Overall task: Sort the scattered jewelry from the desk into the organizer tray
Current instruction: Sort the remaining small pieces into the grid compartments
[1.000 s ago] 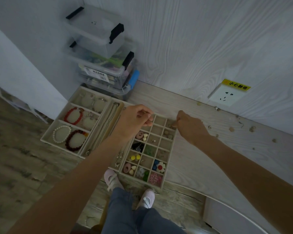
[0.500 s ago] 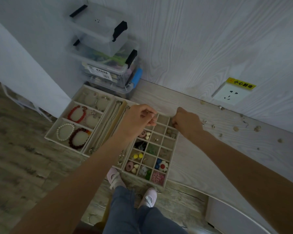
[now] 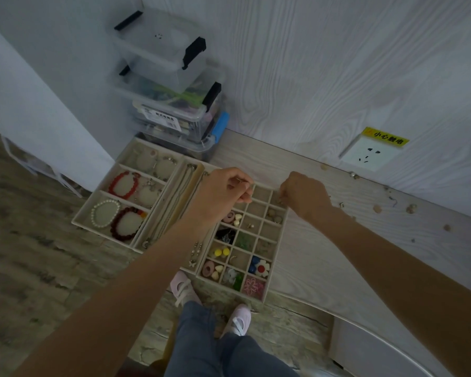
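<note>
The left hand [image 3: 223, 191] is over the far end of the organizer tray [image 3: 273, 247]. Its fingers are curled, and the thumb and first finger pinch a thin little piece of jewelry [image 3: 242, 181]. It is too small to tell what kind it is.

The right hand [image 3: 305, 195] is just to the right of the left hand, over the far right corner of the tray. Its fingers are curled down into a corner box. The fingertips are hidden, so it cannot be told if they hold anything.

Below both hands, the small boxes of the tray hold a flower pin [image 3: 261, 266], two yellow beads [image 3: 221, 251] and other tiny things.

To the left of the left hand sits a bigger tray with a red bracelet [image 3: 123, 185], a white bead bracelet [image 3: 104, 213] and a dark red bracelet [image 3: 125, 223]. Long chains [image 3: 174, 202] lie in a narrow slot right beside the left wrist.

To the right of the right hand, small loose bits [image 3: 377, 208] are scattered on the desk [image 3: 324, 254], well apart from each other. Past them, a wall socket [image 3: 371, 155] is on the wall.

Behind the left hand stand stacked plastic boxes [image 3: 172, 85].
</note>
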The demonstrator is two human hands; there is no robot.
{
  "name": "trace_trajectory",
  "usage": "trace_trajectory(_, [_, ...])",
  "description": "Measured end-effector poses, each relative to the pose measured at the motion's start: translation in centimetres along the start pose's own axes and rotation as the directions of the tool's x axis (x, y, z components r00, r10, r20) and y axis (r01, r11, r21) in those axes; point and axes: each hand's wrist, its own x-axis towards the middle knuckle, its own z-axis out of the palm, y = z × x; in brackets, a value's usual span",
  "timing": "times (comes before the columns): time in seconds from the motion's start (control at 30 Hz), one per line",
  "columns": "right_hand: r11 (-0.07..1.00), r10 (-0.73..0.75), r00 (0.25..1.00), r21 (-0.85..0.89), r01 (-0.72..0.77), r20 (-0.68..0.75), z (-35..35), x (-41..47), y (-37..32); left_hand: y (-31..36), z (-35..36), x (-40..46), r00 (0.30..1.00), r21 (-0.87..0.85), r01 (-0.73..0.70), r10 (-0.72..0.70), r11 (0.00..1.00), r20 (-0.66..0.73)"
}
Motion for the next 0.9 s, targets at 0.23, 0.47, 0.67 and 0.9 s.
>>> trace_trajectory(0.23, [0.989, 0.011, 1.0, -0.149, -0.013, -0.015, 1.2, -0.5, -1.0, -0.4, -0.3, 0.0, 1.0, 0.026, -0.008, 0.009, 1.0, -0.006])
trace_trajectory(0.47, [0.986, -0.037, 0.999, -0.161, 0.039, 0.014, 0.4, -0.6, -1.6, -0.7, -0.5, -0.1, 1.0, 0.025, 0.002, -0.001, 1.0, -0.023])
trace_trajectory(0.67, [0.979, -0.036, 0.999, -0.2, 0.043, 0.04, -0.1, -0.4, -1.8, -0.4, -0.3, 0.0, 1.0, 0.035, -0.006, 0.007, 0.999, -0.016])
trace_trajectory(0.9, [0.981, 0.14, 0.99, 0.131, -0.143, 0.034, -1.3, -0.6, -1.9, -0.4, -0.5, -0.1, 1.0, -0.097, 0.025, -0.023, 0.995, 0.022])
